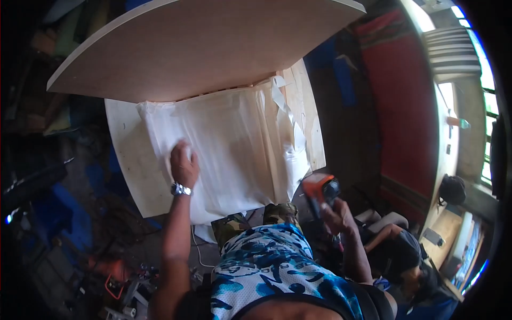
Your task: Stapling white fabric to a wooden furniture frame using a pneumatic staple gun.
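Note:
White cloth [224,144] is spread with soft creases over the seat-like lower part of a piece with a tall, curved-edged panel [202,48]. My left hand [184,166], a metal watch at its wrist, is over the left part of this cloth. Its fingertips are smeared by motion, and whether they pinch the cloth is not visible. Off the front right corner, my right hand [337,216] grips an orange-and-black handheld power tool [319,188], blurred and apart from the cloth. A loose, twisted cloth strip [285,109] runs along the right side.
Bare wooden boards [128,154] flank the cloth. At the lower right another person [397,248] is close to my right arm. Tools and clutter [125,285] lie on the floor at lower left, and a thin cable [197,248] hangs near my legs. A red panel [397,101] stands at the right.

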Tool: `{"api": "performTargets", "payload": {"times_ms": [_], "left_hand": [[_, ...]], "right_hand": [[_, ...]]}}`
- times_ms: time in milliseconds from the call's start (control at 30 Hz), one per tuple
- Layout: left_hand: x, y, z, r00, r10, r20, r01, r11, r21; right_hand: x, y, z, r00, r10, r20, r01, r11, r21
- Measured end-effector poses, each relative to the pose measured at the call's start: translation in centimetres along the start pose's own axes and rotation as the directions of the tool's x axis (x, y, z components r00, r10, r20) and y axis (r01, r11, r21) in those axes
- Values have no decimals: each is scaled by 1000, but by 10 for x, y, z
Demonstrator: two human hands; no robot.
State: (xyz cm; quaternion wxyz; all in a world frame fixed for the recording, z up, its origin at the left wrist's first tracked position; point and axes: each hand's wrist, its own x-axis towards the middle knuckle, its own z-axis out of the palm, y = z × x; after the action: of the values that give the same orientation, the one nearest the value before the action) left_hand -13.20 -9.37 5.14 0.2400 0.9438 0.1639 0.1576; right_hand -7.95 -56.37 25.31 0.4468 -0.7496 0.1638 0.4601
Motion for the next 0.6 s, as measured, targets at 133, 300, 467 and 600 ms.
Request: {"api": "performTargets", "payload": {"times_ms": [133,300,467,600], "left_hand": [[-134,23,30,775,-162,611,23,973,230],[-198,97,28,688,-253,680,138,966,220],[-131,155,71,907,-177,383,277,934,-225],[-90,211,108,891,210,402,3,884,-468]], "right_hand": [[98,26,-62,966,-227,-127,179,935,-305],[236,33,-72,771,-619,-152,381,639,-668],[315,-4,-33,833,-523,-180,218,610,-761],[345,6,-18,804,-547,-235,230,650,-725]]}}
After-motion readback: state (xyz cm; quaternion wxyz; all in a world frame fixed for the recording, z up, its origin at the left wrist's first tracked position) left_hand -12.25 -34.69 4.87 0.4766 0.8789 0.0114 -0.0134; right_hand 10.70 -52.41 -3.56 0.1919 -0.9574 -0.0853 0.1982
